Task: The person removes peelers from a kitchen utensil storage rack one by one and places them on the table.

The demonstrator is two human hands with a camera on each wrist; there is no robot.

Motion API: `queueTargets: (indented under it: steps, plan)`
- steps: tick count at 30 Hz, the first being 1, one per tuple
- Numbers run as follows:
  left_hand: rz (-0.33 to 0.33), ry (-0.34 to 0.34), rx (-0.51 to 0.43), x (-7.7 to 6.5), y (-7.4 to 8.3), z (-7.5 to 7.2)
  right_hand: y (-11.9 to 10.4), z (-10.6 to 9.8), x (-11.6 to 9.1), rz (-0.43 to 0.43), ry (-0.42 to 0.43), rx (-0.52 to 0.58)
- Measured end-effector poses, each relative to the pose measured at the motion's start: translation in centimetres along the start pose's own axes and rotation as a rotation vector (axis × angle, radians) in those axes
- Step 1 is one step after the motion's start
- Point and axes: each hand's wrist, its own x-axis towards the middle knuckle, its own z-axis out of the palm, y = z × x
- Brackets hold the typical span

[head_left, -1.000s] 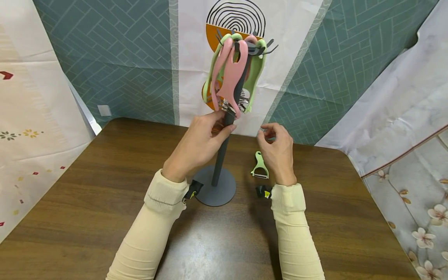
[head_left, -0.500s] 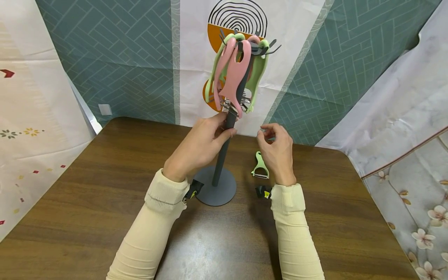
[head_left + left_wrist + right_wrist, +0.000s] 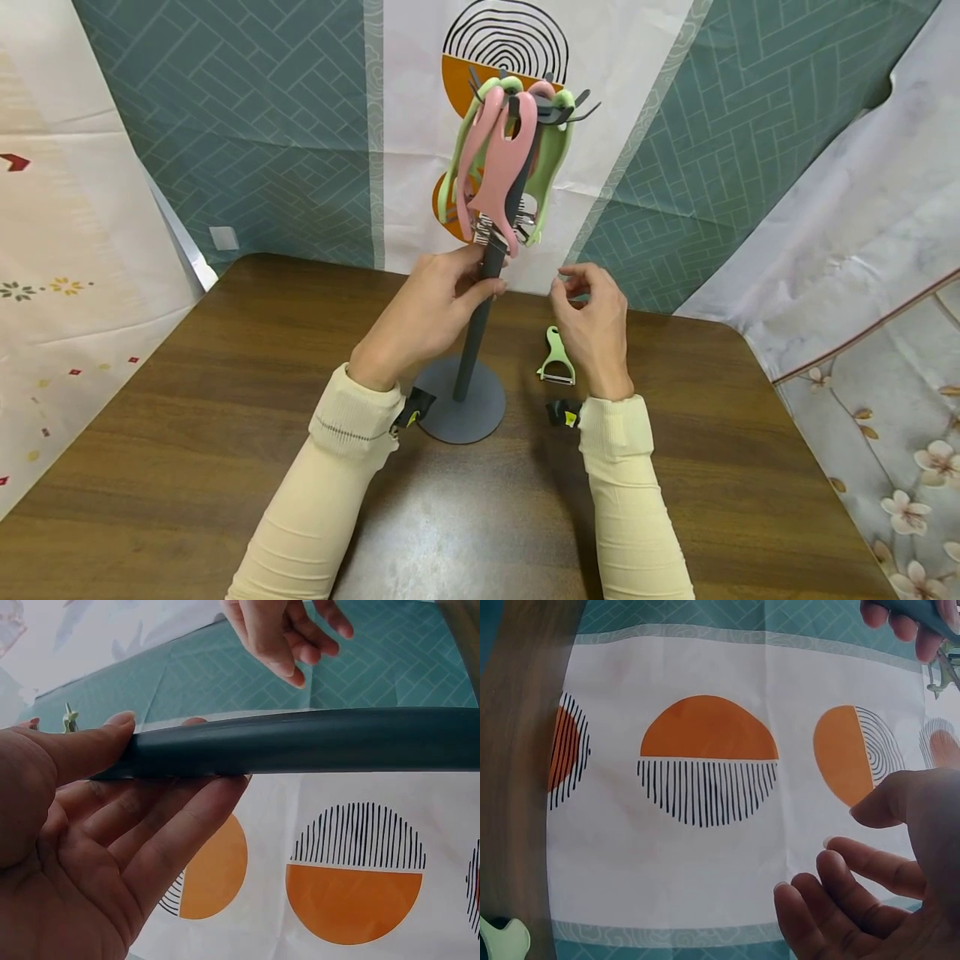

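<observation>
- Sleeves [image 3: 322, 492], cream and ribbed at the cuffs, cover both my forearms, which reach forward over the brown wooden table [image 3: 187, 433]; a small black strap piece [image 3: 416, 407] shows at the inner side of each wrist.
- My left hand [image 3: 423, 312] grips the dark grey stand [image 3: 474, 342] high on its pole, just below what hangs there: the thumb lies along the near side and the fingers pass round the far side.
- My right hand [image 3: 596, 325] is raised to the right of the pole, apart from it; its fingers bend loosely, thumb near the index finger, and it holds nothing.
- The stand's round, flat base [image 3: 461, 427] sits on the table; in the head view the pole slants up and to the right, though I cannot tell whether it truly tilts.
- One light green peeler [image 3: 556, 348] lies on the table between the pole and my right wrist, its holed handle pointing away from me and its metal blade towards me.
- Above my left hand, pink peelers [image 3: 504, 167] and green peelers [image 3: 553, 162] hang by their handle holes from the grey hooks [image 3: 588, 111], crowded round the pole; their silver blades overlap at the bottom, some showing teeth.
- Behind everything hangs a teal and white cloth [image 3: 285, 125] printed with orange half-circles and black lines.
</observation>
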Motion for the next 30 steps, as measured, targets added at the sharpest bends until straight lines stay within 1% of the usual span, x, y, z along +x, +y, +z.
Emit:
queueTargets:
  steps: [7, 12, 19, 30]
  plan:
    - [0.017, 0.005, -0.018, -0.1, 0.0, -0.1, -0.6, -0.2, 0.1, -0.014, 0.031, 0.019]
    - [0.027, -0.010, -0.039, -0.2, 0.1, -0.1, -1.1, -0.5, 0.0, -0.025, 0.047, 0.047]
    - [0.023, -0.024, -0.044, -0.3, 0.4, -0.1, -1.6, -0.8, -0.1, -0.026, 0.054, 0.064]
    - [0.017, -0.023, -0.044, -0.3, 0.5, -0.1, -2.3, -1.1, -0.1, -0.039, 0.072, 0.097]
